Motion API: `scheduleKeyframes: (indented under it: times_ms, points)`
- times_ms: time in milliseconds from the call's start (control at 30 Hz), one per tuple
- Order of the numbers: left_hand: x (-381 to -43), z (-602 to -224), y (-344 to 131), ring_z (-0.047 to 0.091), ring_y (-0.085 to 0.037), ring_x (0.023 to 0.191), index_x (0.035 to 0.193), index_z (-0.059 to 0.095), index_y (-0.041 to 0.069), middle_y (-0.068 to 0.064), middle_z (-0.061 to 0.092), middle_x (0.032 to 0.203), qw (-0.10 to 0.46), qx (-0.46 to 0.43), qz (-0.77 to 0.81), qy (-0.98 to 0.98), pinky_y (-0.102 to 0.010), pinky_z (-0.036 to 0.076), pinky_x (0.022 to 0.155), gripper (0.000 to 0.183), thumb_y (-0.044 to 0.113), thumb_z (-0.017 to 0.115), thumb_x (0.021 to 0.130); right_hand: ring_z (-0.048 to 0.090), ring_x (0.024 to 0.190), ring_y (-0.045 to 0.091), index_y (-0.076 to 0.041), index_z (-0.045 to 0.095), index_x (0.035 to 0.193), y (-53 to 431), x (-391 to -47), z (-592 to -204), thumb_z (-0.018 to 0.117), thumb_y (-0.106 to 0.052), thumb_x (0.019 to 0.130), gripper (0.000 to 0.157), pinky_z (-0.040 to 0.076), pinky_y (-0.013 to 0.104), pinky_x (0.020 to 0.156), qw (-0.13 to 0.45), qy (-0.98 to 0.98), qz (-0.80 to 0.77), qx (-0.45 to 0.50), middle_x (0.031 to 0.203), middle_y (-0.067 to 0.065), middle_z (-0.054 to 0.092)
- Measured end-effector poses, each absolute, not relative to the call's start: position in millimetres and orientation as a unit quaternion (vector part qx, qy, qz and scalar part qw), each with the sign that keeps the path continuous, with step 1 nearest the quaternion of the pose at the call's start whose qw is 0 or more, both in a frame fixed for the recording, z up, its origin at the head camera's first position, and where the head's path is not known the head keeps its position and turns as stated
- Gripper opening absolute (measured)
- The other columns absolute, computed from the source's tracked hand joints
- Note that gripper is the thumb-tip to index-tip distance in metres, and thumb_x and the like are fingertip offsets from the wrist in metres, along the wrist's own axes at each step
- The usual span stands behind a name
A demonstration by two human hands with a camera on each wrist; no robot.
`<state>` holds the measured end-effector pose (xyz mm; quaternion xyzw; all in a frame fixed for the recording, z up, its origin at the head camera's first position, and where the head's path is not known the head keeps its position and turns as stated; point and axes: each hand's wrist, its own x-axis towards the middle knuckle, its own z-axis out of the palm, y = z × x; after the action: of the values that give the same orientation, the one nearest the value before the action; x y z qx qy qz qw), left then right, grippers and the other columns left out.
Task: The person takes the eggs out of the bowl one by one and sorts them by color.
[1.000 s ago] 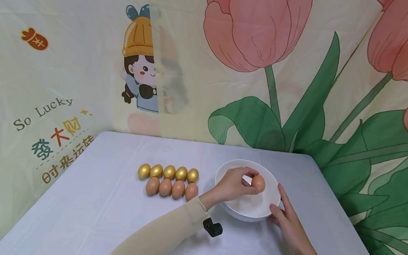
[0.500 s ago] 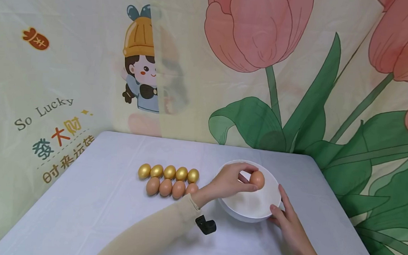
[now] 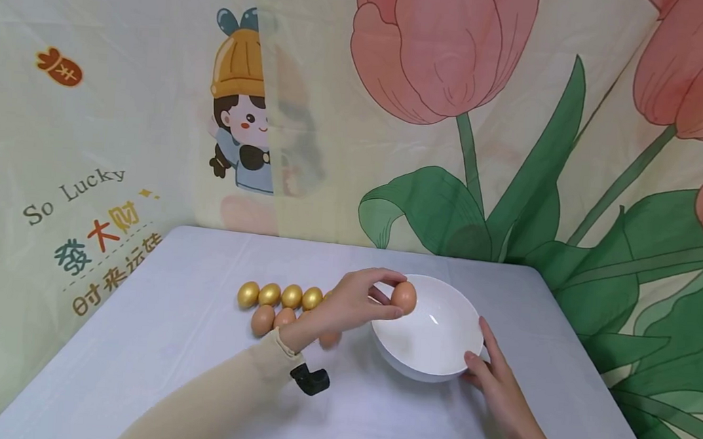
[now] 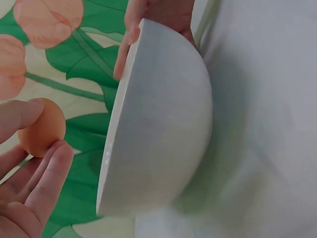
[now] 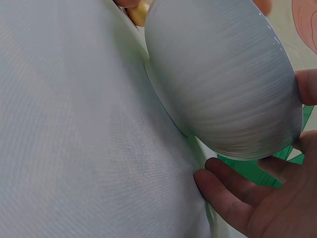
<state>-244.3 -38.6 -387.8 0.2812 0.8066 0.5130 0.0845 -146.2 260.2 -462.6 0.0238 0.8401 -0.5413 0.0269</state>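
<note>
My left hand pinches a brown egg between thumb and fingertips, over the left rim of a white bowl. In the left wrist view the egg is above the rim and apart from the bowl. The bowl stands upright on the table, and its visible inside holds nothing. My right hand grips the bowl's right side, thumb at the rim and fingers along the outer wall. From the right wrist view, the lower fingers of that hand spread under the bowl's curve.
Left of the bowl lies a row of several gold eggs, with a row of brown eggs in front. My left forearm and hand hide part of both rows. A white cloth covers the table; a printed curtain hangs behind.
My left hand has moved left with the brown egg, from above the bowl's middle to its left rim. The right hand and the bowl have stayed in place.
</note>
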Motion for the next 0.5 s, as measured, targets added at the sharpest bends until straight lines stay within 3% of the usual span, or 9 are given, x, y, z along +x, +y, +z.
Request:
scheduleKeyframes:
  times_ms: [167,500]
  points:
    - [-243,-393,-74,0.072,-0.007,0.102,0.143,0.064,0.032,0.016,0.066,0.138,0.072,0.268,0.498,0.822,-0.031,0.062,0.085,0.056,0.031,0.087,0.091,0.045,0.146,0.051,-0.037,-0.002,0.171,260,-146,-462,0.047,-0.049,0.112,0.077,0.059,0.043,0.103,0.022,0.842,-0.538,0.019,0.179,0.011,0.000]
    - [-234,-401,-142,0.071,-0.011,0.103,0.144,0.064,0.031,0.014,0.068,0.135,0.051,0.217,0.471,0.853,-0.035,0.059,0.089,0.059,0.035,0.087,0.090,0.046,0.146,0.049,-0.036,-0.003,0.171,260,-146,-464,0.048,-0.047,0.113,0.078,0.058,0.028,0.098,0.021,0.838,-0.545,0.013,0.179,0.011,0.000]
